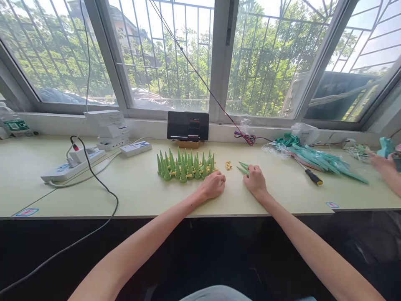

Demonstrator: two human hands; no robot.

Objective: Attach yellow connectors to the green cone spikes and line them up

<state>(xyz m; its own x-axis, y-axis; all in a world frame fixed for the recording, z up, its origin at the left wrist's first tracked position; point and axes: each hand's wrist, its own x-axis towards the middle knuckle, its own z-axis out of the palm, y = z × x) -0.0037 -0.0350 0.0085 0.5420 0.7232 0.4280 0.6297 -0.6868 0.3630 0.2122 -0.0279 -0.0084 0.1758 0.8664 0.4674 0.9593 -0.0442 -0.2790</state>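
Several green cones (pixel 183 167) stand upright in a tight group on the pale table, with small yellow pieces among them. My left hand (pixel 213 184) rests at the group's right front corner, its fingers curled in; what they hold, if anything, is too small to name. A small pile of yellow pieces (pixel 228 165) lies between my two hands. To the right of that pile, my right hand (pixel 255 179) has its fingers bent over green cones (pixel 243 168) lying on their sides, the tips pointing left.
A dark tablet (pixel 188 126) stands behind the cones. At left are a power strip (pixel 73 166), a black cable and white boxes (pixel 109 129). A screwdriver (pixel 313 177) and green plastic strips (pixel 328 162) lie at right. Another person's hand (pixel 384 164) shows at the right edge.
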